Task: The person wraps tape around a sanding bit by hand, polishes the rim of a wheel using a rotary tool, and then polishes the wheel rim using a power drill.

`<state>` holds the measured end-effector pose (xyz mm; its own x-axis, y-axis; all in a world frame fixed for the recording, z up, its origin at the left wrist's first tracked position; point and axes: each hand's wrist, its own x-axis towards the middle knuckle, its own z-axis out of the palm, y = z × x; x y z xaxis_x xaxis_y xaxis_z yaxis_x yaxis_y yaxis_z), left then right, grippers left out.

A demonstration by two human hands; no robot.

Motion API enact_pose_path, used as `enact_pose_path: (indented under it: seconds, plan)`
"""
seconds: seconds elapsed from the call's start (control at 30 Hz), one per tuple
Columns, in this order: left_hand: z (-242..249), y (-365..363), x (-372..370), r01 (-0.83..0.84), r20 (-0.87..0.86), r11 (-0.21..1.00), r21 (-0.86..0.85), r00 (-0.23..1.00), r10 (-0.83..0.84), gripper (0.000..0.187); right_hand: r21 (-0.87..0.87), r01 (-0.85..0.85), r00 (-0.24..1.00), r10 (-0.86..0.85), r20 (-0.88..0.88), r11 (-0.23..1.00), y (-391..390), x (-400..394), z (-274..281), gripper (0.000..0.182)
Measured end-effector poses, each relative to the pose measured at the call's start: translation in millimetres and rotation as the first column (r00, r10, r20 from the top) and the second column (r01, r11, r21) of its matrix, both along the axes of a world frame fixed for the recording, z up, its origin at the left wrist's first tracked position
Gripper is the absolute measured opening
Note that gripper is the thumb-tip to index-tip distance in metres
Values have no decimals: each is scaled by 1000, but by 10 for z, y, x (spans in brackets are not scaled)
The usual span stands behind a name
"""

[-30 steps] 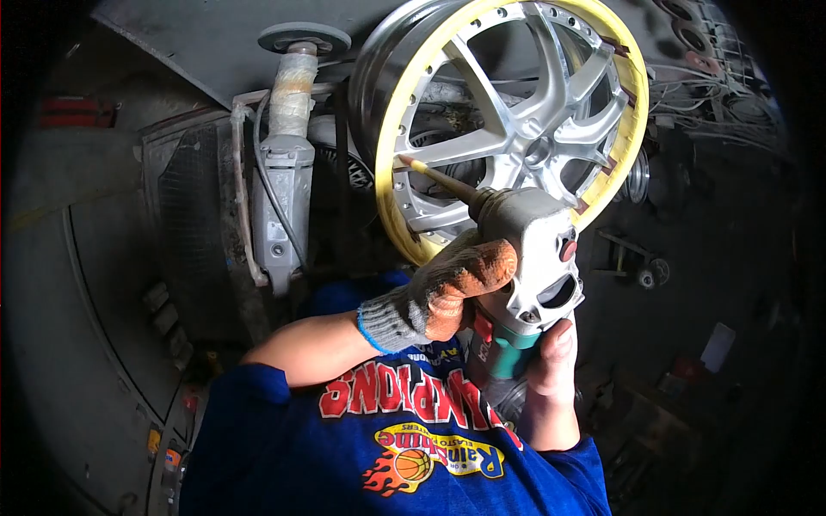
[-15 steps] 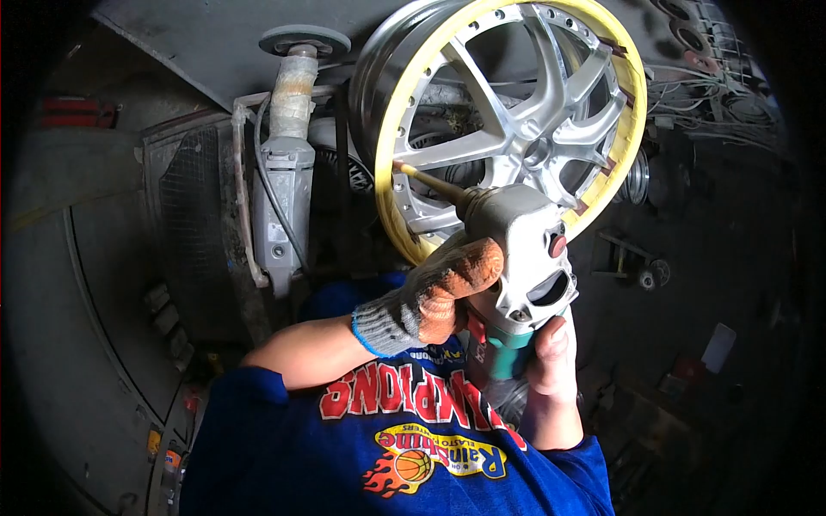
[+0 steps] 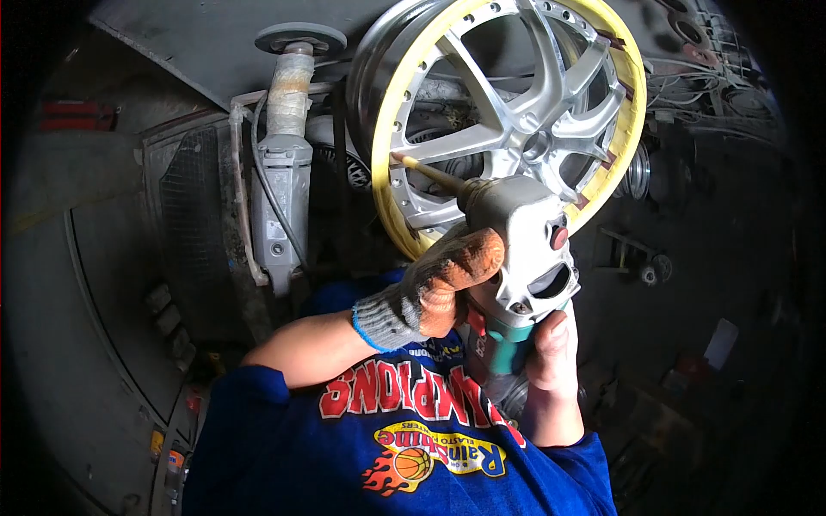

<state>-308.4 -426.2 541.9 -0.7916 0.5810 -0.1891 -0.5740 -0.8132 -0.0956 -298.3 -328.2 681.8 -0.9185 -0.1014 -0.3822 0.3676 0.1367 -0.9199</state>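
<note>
A large silver alloy wheel (image 3: pixel 516 110) stands tilted in front of me, its outer lip wrapped in yellow tape (image 3: pixel 392 211). Both my hands hold a power grinder (image 3: pixel 520 228) with a silver gear head and green body. A slim, tapered yellowish bit (image 3: pixel 430 175) sticks out of it, the tip at a spoke's outer end beside the tape. My left hand (image 3: pixel 443 284), in an orange-and-grey work glove, is closed around the gear head with the thumb on top. My bare right hand (image 3: pixel 552 353) grips the green body; most of its fingers are hidden behind the tool.
A grey machine (image 3: pixel 282 202) with a round disc (image 3: pixel 301 39) on its wrapped neck stands to the left of the wheel, a cable along it. Tangled wires (image 3: pixel 714 99) lie at the upper right. Dark metal panels (image 3: pixel 95 284) line the left side.
The bit's tip has shifted slightly up and left near the end of the spoke, the grinder tilting a little with it. Both hands keep their grip.
</note>
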Motion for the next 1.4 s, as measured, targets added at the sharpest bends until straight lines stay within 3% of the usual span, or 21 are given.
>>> enact_pose_path:
  seconds: [0.2,0.3,0.47,0.6,0.77,0.8,0.9,0.97,1.07,1.17,1.2,1.27,1.4]
  plan:
    - [76,-86,-40,-27,-87,977,-212,996,8,34,-23,0,1000,-1,-6,1000,-20,-16,-34,77]
    - [125,-97,-70,9,-28,997,83,1000,-7,33,-22,-3,1000,3,-10,1000,-2,-9,-36,75]
    - [80,-41,-10,-1,-54,999,-42,999,-1,28,-40,6,1000,-6,22,999,31,29,-30,76]
    - [247,-190,-67,-9,-110,997,78,994,18,35,-7,-14,1000,14,-25,1000,-11,7,-36,79]
    - [164,-133,-47,17,-118,999,31,993,-13,42,-14,-12,1000,12,-13,1000,12,27,-36,79]
    - [167,-132,-47,41,-81,998,-43,996,-44,66,-43,-9,1000,9,13,999,18,33,-46,78]
    - [205,-178,-53,12,-84,1000,-5,996,-12,90,-65,-12,999,15,40,998,36,35,-65,78]
    - [395,-277,-96,94,-18,977,-194,995,-100,90,-57,-17,999,19,49,998,45,56,-81,78]
    - [63,-79,6,82,-40,986,-143,995,-89,91,-68,-12,999,15,42,998,57,62,-90,78]
    - [182,-163,-48,60,-46,992,-113,997,-65,93,-88,-14,999,19,47,996,56,46,-100,78]
    - [307,-252,-99,112,-33,973,-203,992,-121,93,-90,-17,999,21,48,996,42,42,-105,78]
    - [310,-261,-94,106,-38,974,-201,993,-116,93,-99,-14,998,19,58,995,37,56,-120,78]
    - [61,-93,1,61,-31,994,-89,997,-64,92,-96,14,999,-9,52,995,54,78,-112,77]
